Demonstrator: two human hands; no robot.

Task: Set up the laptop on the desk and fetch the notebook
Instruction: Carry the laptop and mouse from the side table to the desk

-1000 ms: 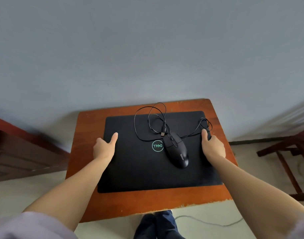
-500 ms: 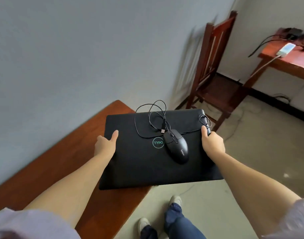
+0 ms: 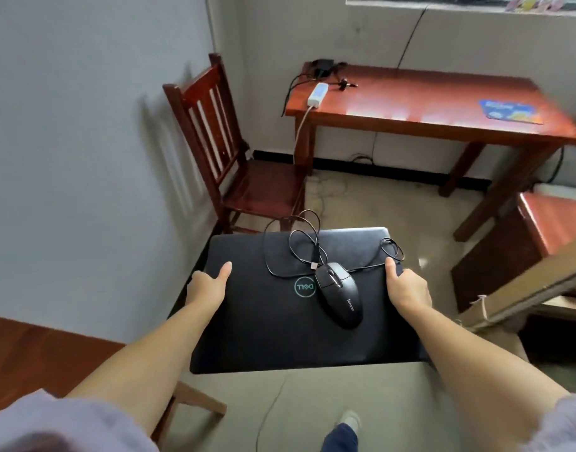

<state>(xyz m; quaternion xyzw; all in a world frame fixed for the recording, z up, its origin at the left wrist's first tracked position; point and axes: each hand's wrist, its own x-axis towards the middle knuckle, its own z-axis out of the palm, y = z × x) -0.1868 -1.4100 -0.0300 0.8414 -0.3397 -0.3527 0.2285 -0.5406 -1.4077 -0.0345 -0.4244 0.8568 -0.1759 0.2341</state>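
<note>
A closed black laptop (image 3: 273,324) is held flat in the air above the floor. My left hand (image 3: 206,287) grips its left edge and my right hand (image 3: 407,285) grips its right edge, thumbs on the lid. A black wired mouse (image 3: 340,295) rides on the lid with its cable (image 3: 299,246) looped loosely toward the far edge. The red-brown desk (image 3: 436,122) stands ahead at the far wall, with a blue pad or booklet (image 3: 508,111) near its right end. No notebook can be told for sure.
A wooden chair (image 3: 234,151) stands by the left wall between me and the desk. A white power strip (image 3: 317,94) and black cables lie on the desk's left end. The small table (image 3: 35,360) is at lower left, another piece of furniture (image 3: 547,243) at right.
The laptop with the mouse has been lifted off the small table and carried to the right. The view has turned from the small table toward the chair and the far desk.
</note>
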